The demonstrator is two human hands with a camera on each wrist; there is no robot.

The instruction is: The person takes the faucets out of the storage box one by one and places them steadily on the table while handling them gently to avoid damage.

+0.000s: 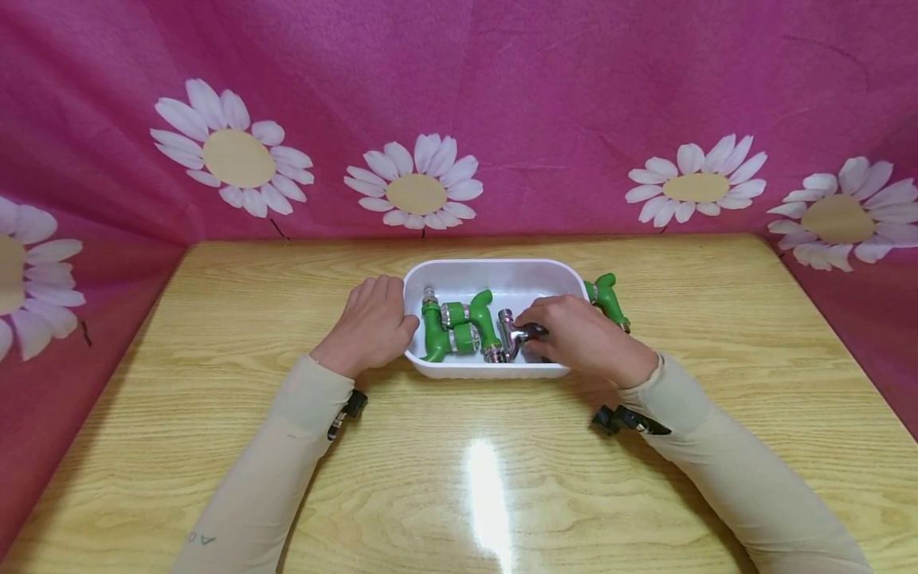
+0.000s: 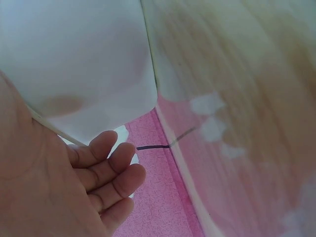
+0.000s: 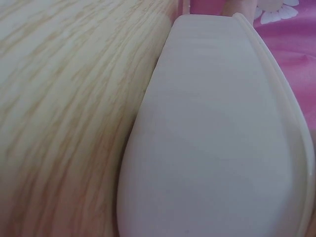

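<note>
In the head view a white plastic tub stands on the table. My left hand grips its left end, thumb over the rim; the left wrist view shows the fingers curled beside the tub's outer wall. Two green taps lie in the tub's left half. Reaching into the right half, my right hand holds a chrome tap by its dark part, with the fingertips partly hidden. From the right wrist only the tub's outer side and the table show, not the hold.
Another green tap lies on the table just right of the tub, partly behind the right hand. The wooden table reaches back to a pink cloth with daisies. Small black cameras are strapped to both wrists.
</note>
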